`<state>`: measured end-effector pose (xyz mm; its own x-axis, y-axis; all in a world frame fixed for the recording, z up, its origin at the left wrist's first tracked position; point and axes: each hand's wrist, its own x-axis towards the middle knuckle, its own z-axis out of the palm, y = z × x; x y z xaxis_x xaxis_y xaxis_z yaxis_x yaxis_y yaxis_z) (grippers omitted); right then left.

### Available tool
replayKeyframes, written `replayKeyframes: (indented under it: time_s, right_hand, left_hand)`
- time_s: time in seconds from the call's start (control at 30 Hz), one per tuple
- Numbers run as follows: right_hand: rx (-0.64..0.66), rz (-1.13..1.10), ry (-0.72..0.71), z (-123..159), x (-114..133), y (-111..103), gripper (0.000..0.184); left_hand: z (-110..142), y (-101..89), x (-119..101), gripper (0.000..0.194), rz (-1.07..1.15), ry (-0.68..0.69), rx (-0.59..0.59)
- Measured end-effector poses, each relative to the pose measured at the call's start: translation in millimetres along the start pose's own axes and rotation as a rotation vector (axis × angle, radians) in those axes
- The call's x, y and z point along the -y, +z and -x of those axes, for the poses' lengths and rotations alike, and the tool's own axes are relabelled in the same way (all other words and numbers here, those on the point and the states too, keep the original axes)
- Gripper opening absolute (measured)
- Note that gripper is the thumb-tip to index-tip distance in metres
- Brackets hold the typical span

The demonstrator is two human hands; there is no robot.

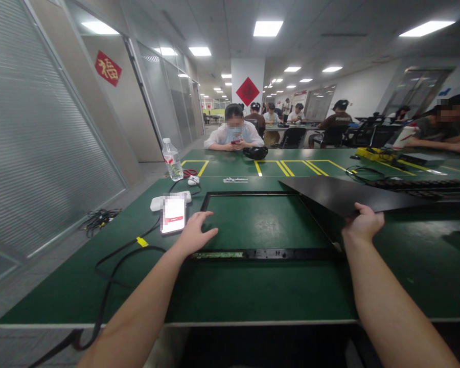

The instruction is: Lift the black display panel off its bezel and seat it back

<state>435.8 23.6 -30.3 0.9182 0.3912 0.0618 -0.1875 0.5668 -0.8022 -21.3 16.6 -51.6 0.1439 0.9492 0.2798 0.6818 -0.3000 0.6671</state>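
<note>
My right hand (363,223) grips the near edge of a thin dark flat panel (341,195), which is tilted above the table at the right. A black rectangular frame (287,253) lies flat on the green table (268,291), its middle showing the tabletop. Along the frame's near side runs a strip with a green circuit board (220,254) at its left part. My left hand (198,232) is at the frame's left side, fingers spread, holding nothing. Just left of that hand is a phone (173,214) with a lit screen.
A water bottle (172,159), a white mouse-like object (193,180) and a black cable (111,276) with a yellow tag are at the left. Small pale parts (235,180) lie beyond the frame. A person (233,130) sits across the table. A yellow item (373,155) stands far right.
</note>
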Motion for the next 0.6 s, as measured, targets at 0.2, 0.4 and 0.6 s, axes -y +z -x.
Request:
replayKeyframes:
  time_s: [0.2,0.4,0.6]
  right_hand:
    - [-0.098,0.014,0.024,-8,-4,-1,0.04]
    - [-0.066,0.006,0.077,-10,-7,-1,0.044]
    - [-0.125,0.068,0.207,-15,-8,-4,0.046]
  left_hand:
    - [-1,1.7,3,0.051,-0.023,0.003,0.01]
    - [-1,3.2,6,0.047,-0.029,0.02,0.019]
    - [0,3.6,7,0.043,-0.044,0.024,0.036]
